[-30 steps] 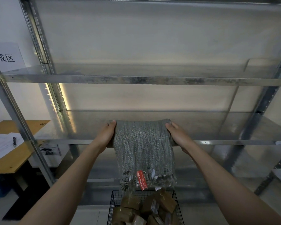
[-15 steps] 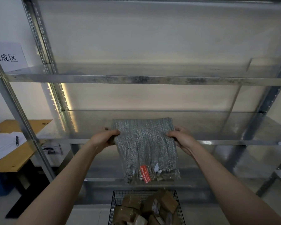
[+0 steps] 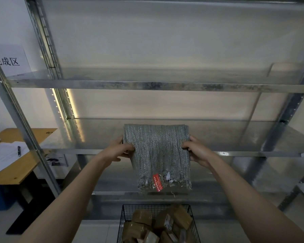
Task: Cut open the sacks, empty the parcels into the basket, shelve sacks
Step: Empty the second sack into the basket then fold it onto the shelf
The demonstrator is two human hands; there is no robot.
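Observation:
A folded grey woven sack (image 3: pixel 157 151) with a frayed lower edge and a red label is held between both hands. Its upper part lies over the front of the metal shelf (image 3: pixel 235 137) and the rest hangs below the shelf's front edge. My left hand (image 3: pixel 120 149) grips its left side, and my right hand (image 3: pixel 196 151) grips its right side. Below, a black wire basket (image 3: pixel 125 218) holds several brown parcels (image 3: pixel 165 223).
The metal rack has an upper shelf (image 3: pixel 147 85) and slanted uprights at left (image 3: pixel 21 120) and right (image 3: pixel 288 116). A wooden desk (image 3: pixel 16 165) with papers and a pen stands at the left. A paper sign (image 3: pixel 9 60) hangs on the wall.
Both hands have pushed the sack forward onto the shelf. The hands slid from its top corners down to its sides, fingers curling over the fabric.

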